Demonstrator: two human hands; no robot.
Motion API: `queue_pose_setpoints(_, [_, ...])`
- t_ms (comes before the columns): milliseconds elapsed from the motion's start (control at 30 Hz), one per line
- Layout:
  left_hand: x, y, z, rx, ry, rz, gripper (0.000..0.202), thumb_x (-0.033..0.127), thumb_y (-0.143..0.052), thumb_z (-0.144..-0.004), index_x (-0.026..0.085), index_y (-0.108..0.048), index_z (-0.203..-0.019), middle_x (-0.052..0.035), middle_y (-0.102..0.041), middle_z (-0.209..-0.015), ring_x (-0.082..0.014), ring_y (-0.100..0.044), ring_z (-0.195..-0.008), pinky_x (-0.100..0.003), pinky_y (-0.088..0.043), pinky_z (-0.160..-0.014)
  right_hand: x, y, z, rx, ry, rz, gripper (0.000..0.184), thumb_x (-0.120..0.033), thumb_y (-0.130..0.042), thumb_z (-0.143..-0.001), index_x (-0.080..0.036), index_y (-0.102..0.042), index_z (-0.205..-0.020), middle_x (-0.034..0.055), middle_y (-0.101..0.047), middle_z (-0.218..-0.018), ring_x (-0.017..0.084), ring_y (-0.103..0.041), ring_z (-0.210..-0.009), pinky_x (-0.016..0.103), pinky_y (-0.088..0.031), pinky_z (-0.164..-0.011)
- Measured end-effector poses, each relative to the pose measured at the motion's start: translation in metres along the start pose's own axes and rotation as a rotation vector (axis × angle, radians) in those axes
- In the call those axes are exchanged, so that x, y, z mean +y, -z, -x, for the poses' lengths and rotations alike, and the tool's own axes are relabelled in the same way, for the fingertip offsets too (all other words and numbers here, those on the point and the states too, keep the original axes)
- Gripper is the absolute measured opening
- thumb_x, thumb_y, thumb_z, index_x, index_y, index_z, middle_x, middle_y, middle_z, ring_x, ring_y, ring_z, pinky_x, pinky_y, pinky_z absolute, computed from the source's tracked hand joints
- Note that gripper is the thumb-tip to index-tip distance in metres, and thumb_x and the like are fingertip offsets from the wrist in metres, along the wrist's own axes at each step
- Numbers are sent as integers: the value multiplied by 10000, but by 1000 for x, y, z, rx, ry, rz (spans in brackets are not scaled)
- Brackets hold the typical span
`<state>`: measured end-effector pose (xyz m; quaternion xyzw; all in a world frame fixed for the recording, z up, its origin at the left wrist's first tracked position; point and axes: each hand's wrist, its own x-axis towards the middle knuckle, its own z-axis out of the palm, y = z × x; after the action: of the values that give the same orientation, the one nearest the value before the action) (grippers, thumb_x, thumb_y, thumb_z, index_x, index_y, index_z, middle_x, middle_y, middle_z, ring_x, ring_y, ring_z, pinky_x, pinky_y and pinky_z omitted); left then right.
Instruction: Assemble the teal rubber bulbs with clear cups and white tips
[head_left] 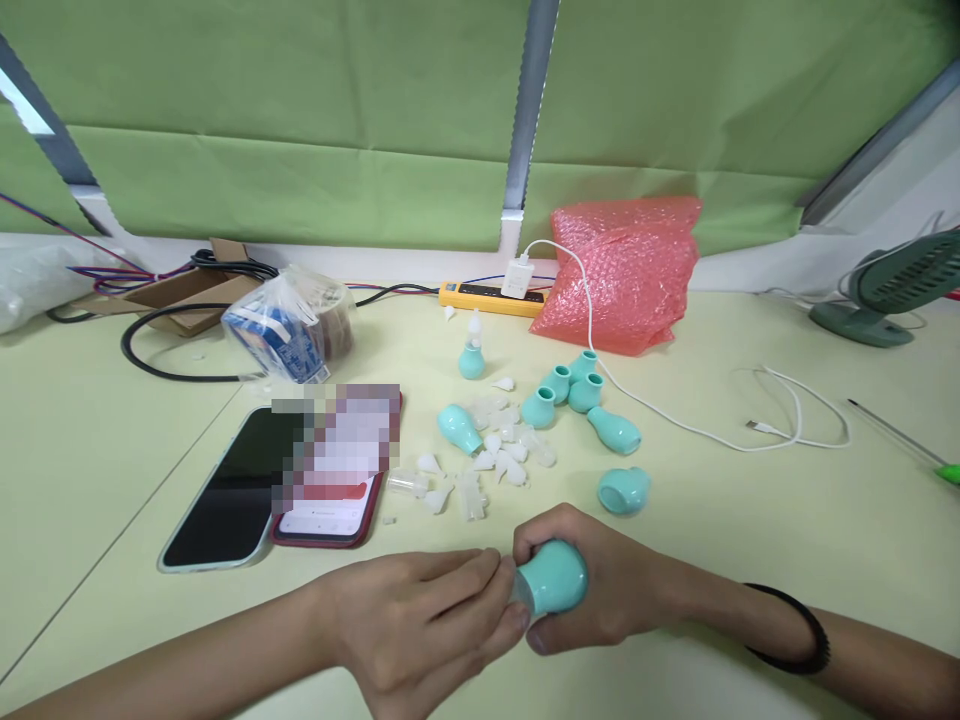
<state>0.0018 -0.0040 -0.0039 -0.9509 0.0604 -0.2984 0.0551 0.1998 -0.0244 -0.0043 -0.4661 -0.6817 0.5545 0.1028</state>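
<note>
At the left, a dark-screened phone in a pale case [236, 490] lies beside a lit phone in a dark red case [326, 520]; near them, the left hand [427, 610] has its fingers together, pinched on a translucent plastic piece [522, 590] that they mostly cover; beyond it, clear plastic tubes [409, 483] and small white tapered tips [438, 499] lie loose, unjoined, next to a glossy teal bulb on its side [457, 427], whose narrow end is too crowded to judge; behind that stands a teal bulb topped with a clear tube and white tip [472, 358], apparently the only complete one; in front, the held glossy teal bulb [561, 577] sits in the right hand [607, 580], fingers and thumb curled round it, its neck meeting the translucent piece, seemingly midway through joining; rightward, four open-necked teal bulbs [538, 408] stand bare, and two more teal bulbs [616, 430] lie tipped over, with nothing visibly fitted.
</note>
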Motion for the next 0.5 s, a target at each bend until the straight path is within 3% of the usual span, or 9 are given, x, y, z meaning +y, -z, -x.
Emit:
queue_pose_setpoints(267, [-4,7,-2,-4,69,28,337,38,-298,-775,-6,-613,-887,-165,-670,-806,-264,-625,-785,-311,-537,-639,1,2,0,-13,-26,-60,309,-229,-672,-498,-174,-511,-757,-40,-449,-656,85,-424,-577,168,-363,-460])
queue_pose_setpoints(500, [-9,-2,14,62,202,19,255,69,-400,-788,55,-563,-983,-127,-645,-872,-241,-562,-887,-308,-526,-643,-4,3,-4,-31,-12,-227,285,-302,-677,-552,-169,-507,-737,-47,-422,-600,61,-384,-513,161,-321,-419])
